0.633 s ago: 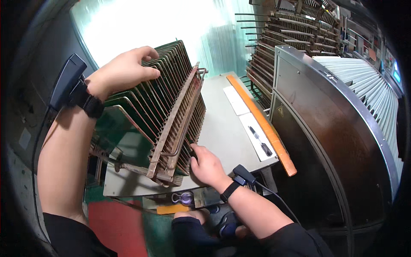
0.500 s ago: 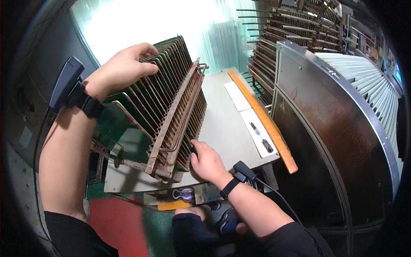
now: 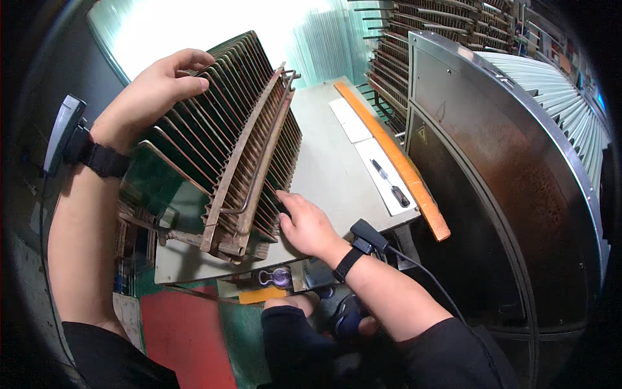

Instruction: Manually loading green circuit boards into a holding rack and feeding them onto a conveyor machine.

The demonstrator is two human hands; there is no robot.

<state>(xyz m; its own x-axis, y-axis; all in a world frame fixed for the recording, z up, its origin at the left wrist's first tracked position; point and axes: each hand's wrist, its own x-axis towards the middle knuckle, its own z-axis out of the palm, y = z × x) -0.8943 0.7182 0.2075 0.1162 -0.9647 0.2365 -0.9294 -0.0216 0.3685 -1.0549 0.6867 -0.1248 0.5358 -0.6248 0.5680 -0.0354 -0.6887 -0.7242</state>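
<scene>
A brown metal slotted rack [image 3: 249,155] stands tilted on the pale table, holding many thin dark green boards [image 3: 227,84] upright side by side. My left hand [image 3: 165,84] reaches over the boards' upper edges at the far left, thumb and fingers bent around them. At the rack's near right side, my right hand [image 3: 308,223] has its fingertips on the boards' lower edges, its thumb close to the forefinger. The fingertips of both hands are partly hidden, so how many boards each touches cannot be seen. A bent metal handle bar [image 3: 249,188] runs along the rack's side.
On the pale table [image 3: 317,155] lie white sheets [image 3: 353,120], a black-handled tool with a clear shaft [image 3: 391,183] and a long orange strip [image 3: 395,159]. A dark metal cabinet [image 3: 466,168] stands at right. More slotted racks [image 3: 447,26] stand behind.
The rack, table and cabinet have shifted left and upward in the picture. Both hands stay at the boards; my right fingers have moved slightly along their edges.
</scene>
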